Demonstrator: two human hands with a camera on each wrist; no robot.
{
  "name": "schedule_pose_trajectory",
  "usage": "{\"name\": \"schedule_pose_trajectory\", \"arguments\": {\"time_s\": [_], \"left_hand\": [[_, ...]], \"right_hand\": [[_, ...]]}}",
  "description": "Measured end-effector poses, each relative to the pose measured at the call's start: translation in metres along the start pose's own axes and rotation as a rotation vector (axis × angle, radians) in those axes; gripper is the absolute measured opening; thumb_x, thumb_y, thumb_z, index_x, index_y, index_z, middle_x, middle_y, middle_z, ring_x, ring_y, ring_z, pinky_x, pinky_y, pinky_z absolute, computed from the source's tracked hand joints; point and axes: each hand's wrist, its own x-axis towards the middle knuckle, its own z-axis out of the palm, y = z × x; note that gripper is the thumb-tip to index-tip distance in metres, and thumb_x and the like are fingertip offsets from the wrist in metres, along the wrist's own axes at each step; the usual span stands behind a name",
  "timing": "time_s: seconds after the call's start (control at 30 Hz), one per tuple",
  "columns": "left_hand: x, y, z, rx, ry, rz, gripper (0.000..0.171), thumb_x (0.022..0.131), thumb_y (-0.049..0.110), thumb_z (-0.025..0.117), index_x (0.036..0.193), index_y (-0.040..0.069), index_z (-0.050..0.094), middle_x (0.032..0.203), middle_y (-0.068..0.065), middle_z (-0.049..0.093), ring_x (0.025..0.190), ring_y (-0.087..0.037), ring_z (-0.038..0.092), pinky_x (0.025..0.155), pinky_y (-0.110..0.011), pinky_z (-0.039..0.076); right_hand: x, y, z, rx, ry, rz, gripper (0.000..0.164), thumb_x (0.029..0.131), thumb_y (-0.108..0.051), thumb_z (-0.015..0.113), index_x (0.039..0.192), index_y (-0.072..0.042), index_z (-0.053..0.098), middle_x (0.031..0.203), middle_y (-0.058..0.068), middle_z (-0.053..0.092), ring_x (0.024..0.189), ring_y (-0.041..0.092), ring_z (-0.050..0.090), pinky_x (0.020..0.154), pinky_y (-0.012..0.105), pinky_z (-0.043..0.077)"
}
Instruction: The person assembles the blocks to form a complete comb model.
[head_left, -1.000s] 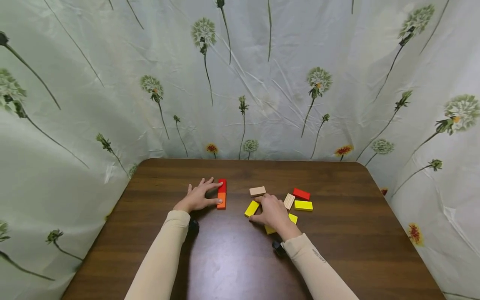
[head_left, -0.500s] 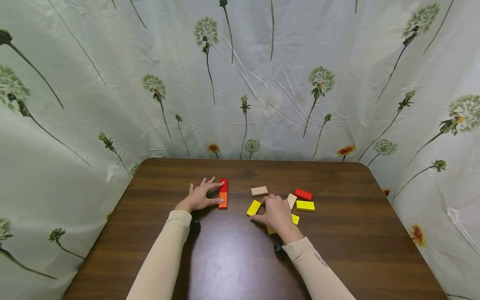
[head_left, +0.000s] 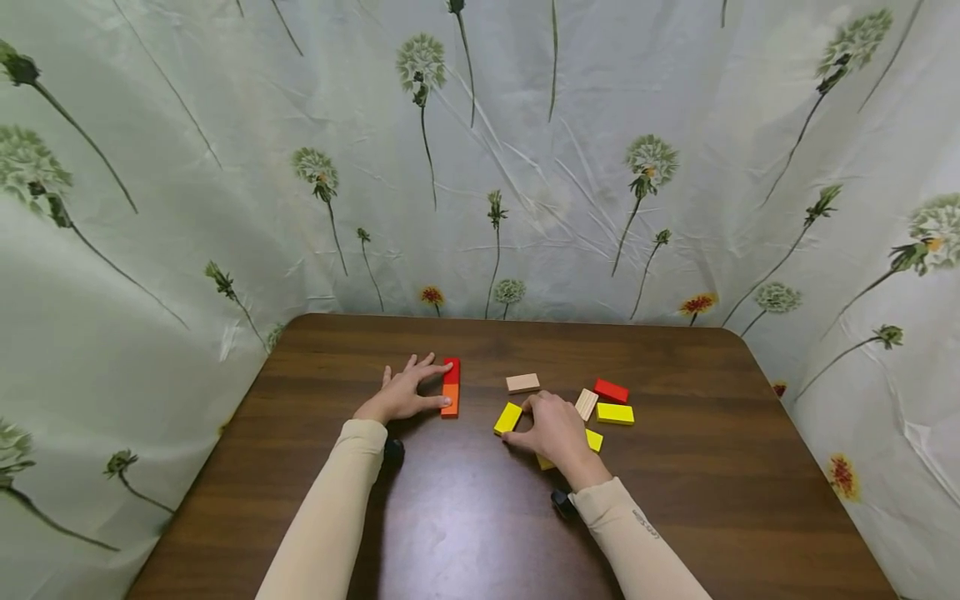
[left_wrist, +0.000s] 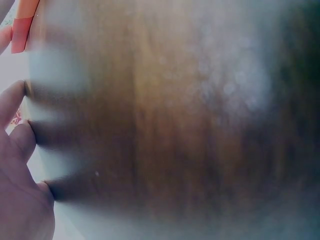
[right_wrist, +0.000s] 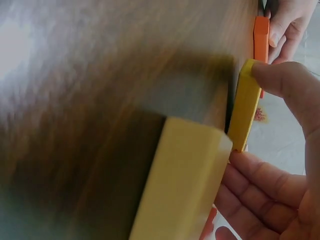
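Left hand (head_left: 399, 397): fingers spread, thumb touching an orange rectangular block (head_left: 452, 392), index finger touching the red rectangular block (head_left: 453, 376) end to end with it on the brown wood-grain table (head_left: 465, 517). Right hand (head_left: 557, 430): thumb and index finger slightly apart, pinching a yellow rectangular block (head_left: 507, 418) by its ends, right of that pair.

Four yellow blocks (head_left: 615, 414), two red blocks (head_left: 611, 390), two plain wooden blocks (head_left: 522, 383), one orange block (head_left: 449, 406), one table (head_left: 720, 475)
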Motion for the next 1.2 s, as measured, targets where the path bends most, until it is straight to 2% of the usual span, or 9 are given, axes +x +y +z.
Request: {"name": "schedule_pose_trajectory", "arguments": {"time_s": [0.23,0.5,0.8,1.2], "left_hand": [[0.002,-0.001,0.001,-0.001,0.004,-0.005,0.075,0.099,0.052,0.075,0.164,0.031,0.046,0.181,-0.009,0.019,0.169,-0.041,0.003,0.126,-0.078,-0.011],[0.003,-0.002,0.002,0.001,-0.003,0.0,0.075,0.099,0.052,0.075,0.164,0.03,0.046,0.181,-0.01,0.018,0.169,-0.043,0.003,0.125,-0.079,-0.012],[0.0,-0.001,0.001,-0.003,0.013,0.004,0.073,0.099,0.05,0.075,0.163,0.027,0.048,0.181,-0.012,0.019,0.168,-0.045,0.004,0.125,-0.08,-0.01],[0.001,-0.002,0.001,0.002,0.014,-0.004,0.074,0.099,0.051,0.075,0.164,0.029,0.048,0.181,-0.012,0.019,0.168,-0.045,0.004,0.125,-0.08,-0.009]], "right_hand": [[-0.003,-0.009,0.005,0.05,-0.015,-0.024,0.057,0.078,-0.052,0.094,0.112,-0.009,0.079,0.106,0.005,0.075,0.094,0.021,0.071,0.082,0.04,0.062],[-0.004,-0.023,0.006,0.076,-0.05,-0.074,0.055,0.079,-0.049,0.093,0.111,-0.007,0.078,0.104,0.005,0.073,0.092,0.021,0.068,0.086,0.042,0.061],[-0.007,-0.04,0.011,0.055,-0.065,-0.158,0.055,0.08,-0.05,0.092,0.112,-0.009,0.078,0.111,0.005,0.074,0.1,0.023,0.071,0.091,0.042,0.062],[-0.006,-0.059,0.016,0.025,-0.079,-0.245,0.054,0.08,-0.05,0.092,0.112,-0.009,0.079,0.105,0.004,0.073,0.094,0.019,0.069,0.087,0.039,0.062]]}}
